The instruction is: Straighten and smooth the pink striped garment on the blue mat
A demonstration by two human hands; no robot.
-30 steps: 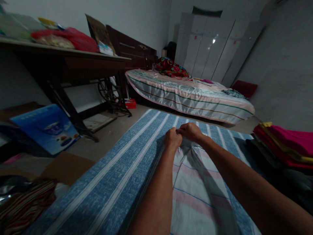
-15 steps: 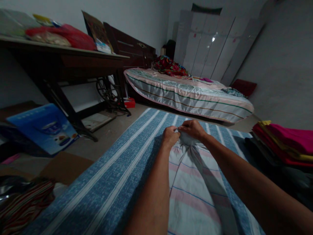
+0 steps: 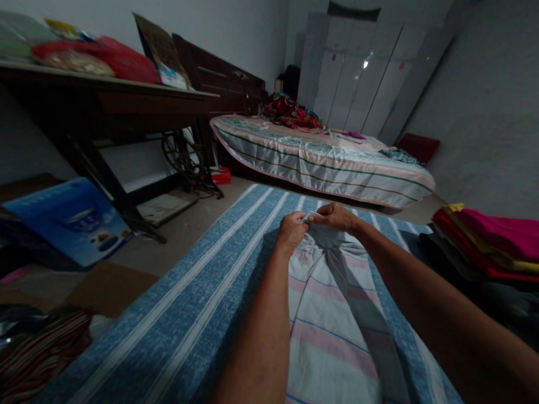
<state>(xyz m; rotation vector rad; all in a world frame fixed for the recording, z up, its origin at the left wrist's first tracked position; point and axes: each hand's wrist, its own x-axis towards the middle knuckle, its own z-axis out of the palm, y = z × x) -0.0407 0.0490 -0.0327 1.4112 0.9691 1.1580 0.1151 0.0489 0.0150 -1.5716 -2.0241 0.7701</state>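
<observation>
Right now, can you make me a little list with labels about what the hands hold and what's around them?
Left hand: pinching the bunched end of the pale striped cloth
Right hand: pinching the same bunched end, beside the left hand
Under the cloth: blue striped sheet, spread flat
To the right: stack of folded cloths, red, pink, yellow
To the left: blue box on the floor, dark table
Far back: bed, white wardrobe

Both arms stretched forward, forearms converging. Left hand (image 3: 291, 230) and right hand (image 3: 336, 216) meet fingertip to fingertip, fingers curled in a pinch.
</observation>
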